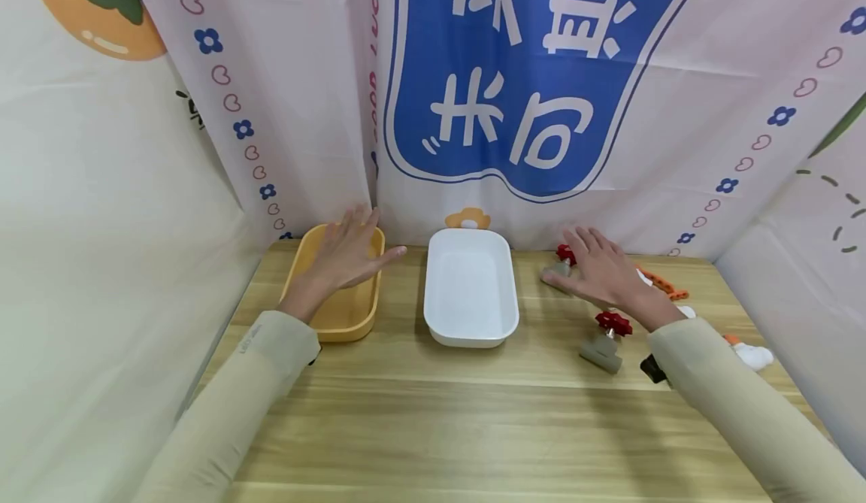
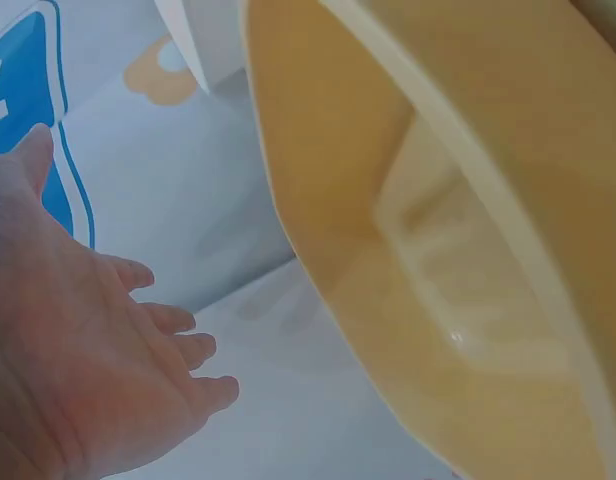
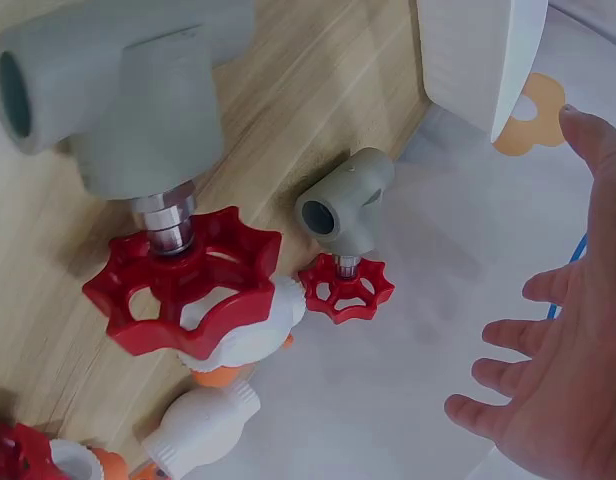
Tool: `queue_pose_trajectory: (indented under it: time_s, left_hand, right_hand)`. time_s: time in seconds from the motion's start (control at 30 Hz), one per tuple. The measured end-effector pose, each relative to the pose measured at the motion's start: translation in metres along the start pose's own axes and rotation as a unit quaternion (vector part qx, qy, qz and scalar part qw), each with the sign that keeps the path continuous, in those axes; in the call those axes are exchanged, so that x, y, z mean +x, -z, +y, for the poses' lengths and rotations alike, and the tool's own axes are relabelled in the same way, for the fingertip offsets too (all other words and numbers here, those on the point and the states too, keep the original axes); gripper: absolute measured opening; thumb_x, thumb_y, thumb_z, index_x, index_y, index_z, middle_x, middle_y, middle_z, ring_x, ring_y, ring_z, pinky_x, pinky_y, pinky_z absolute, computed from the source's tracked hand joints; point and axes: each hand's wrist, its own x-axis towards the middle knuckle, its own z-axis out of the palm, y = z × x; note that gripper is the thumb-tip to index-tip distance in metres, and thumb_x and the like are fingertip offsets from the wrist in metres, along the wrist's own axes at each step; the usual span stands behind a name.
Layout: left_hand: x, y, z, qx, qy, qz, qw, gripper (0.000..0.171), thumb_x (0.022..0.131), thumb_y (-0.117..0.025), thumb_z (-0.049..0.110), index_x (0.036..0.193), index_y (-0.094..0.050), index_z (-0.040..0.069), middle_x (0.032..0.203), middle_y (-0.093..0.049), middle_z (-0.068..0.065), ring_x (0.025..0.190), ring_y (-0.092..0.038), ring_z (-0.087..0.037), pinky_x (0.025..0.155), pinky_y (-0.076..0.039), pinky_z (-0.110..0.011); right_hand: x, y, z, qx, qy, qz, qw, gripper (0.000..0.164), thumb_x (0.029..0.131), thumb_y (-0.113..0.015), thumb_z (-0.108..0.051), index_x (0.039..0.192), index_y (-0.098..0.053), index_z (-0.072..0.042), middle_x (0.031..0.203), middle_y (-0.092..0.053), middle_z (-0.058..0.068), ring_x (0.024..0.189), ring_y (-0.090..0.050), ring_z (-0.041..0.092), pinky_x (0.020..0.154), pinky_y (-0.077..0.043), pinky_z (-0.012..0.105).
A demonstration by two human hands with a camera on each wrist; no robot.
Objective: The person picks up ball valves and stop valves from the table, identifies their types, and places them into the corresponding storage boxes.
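Note:
My left hand (image 1: pixel 341 259) hovers over the yellow tray (image 1: pixel 343 334) at the table's left, fingers spread, holding nothing. In the left wrist view the yellow tray (image 2: pixel 318 260) fills the right side, and the left hand (image 2: pixel 98 350) shows its palm. My right hand (image 1: pixel 598 270) is held with extended fingers above two grey pipe valves with red handwheels. The nearer valve (image 1: pixel 601 353) lies below the right wrist; the farther valve (image 1: pixel 560 268) is partly hidden by the fingers. Beyond both valves in the right wrist view, the right hand (image 3: pixel 568 370) is bare.
An unfilled white tray (image 1: pixel 470 285) stands between the hands. Several white fittings with orange parts, one white fitting (image 1: pixel 752 355) among them, lie at the right edge, partly behind the right arm. A printed cloth (image 1: pixel 325 112) rises behind the wooden table (image 1: pixel 433 428), with cloth at both sides.

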Motion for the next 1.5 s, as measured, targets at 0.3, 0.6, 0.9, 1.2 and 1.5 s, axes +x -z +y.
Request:
queue_pose_trajectory:
  time_s: [0.3, 0.6, 0.9, 1.2, 1.5]
  left_hand:
    - [-0.002, -0.013, 0.017, -0.081, -0.013, 0.019, 0.9964, 0.108, 0.098, -0.041, 0.081, 0.171, -0.011, 0.007, 0.178, -0.002, -0.020, 0.164, -0.001, -0.041, 0.130, -0.004, -0.066]
    - [-0.005, -0.016, 0.038, -0.144, -0.028, 0.019, 0.9890, 0.100, 0.103, -0.046, 0.071, 0.170, -0.013, 0.005, 0.178, -0.005, -0.017, 0.165, -0.004, -0.036, 0.131, -0.010, -0.062]
    - [-0.002, -0.027, 0.052, -0.212, -0.009, 0.012, 0.9771, 0.098, 0.103, -0.052, 0.065, 0.171, -0.011, 0.008, 0.178, -0.008, -0.016, 0.164, -0.008, -0.036, 0.130, -0.016, -0.061]
    - [0.003, -0.039, 0.062, -0.266, 0.001, 0.017, 0.9637, 0.096, 0.103, -0.056, 0.059, 0.171, -0.011, 0.008, 0.178, -0.008, -0.018, 0.164, -0.008, -0.037, 0.130, -0.016, -0.064]
    - [0.003, -0.047, 0.071, -0.317, 0.031, 0.011, 0.9477, 0.094, 0.104, -0.055, 0.056, 0.171, -0.009, 0.009, 0.178, -0.006, -0.017, 0.164, -0.008, -0.036, 0.131, -0.014, -0.062]
  right_hand:
    - [-0.014, 0.004, 0.004, -0.036, 0.032, -0.006, 0.999, 0.106, 0.096, -0.056, -0.075, 0.166, -0.027, -0.001, 0.169, -0.028, 0.030, 0.155, -0.023, 0.055, 0.123, -0.022, 0.074]
    - [-0.029, 0.007, 0.011, -0.054, 0.061, 0.010, 0.997, 0.102, 0.094, -0.065, -0.069, 0.162, -0.036, 0.001, 0.163, -0.039, 0.030, 0.148, -0.036, 0.053, 0.119, -0.032, 0.073]
    - [-0.039, 0.005, 0.016, -0.076, 0.090, 0.000, 0.993, 0.091, 0.094, -0.069, -0.064, 0.156, -0.048, 0.000, 0.157, -0.048, 0.029, 0.142, -0.044, 0.053, 0.115, -0.036, 0.074]
    - [-0.049, 0.004, 0.021, -0.087, 0.159, -0.007, 0.983, 0.085, 0.092, -0.077, -0.055, 0.155, -0.051, -0.004, 0.154, -0.052, 0.025, 0.138, -0.051, 0.049, 0.110, -0.043, 0.072]
    - [-0.057, 0.005, 0.020, -0.087, 0.204, -0.029, 0.975, 0.084, 0.090, -0.080, -0.053, 0.153, -0.053, -0.005, 0.153, -0.053, 0.023, 0.138, -0.051, 0.046, 0.108, -0.047, 0.069]
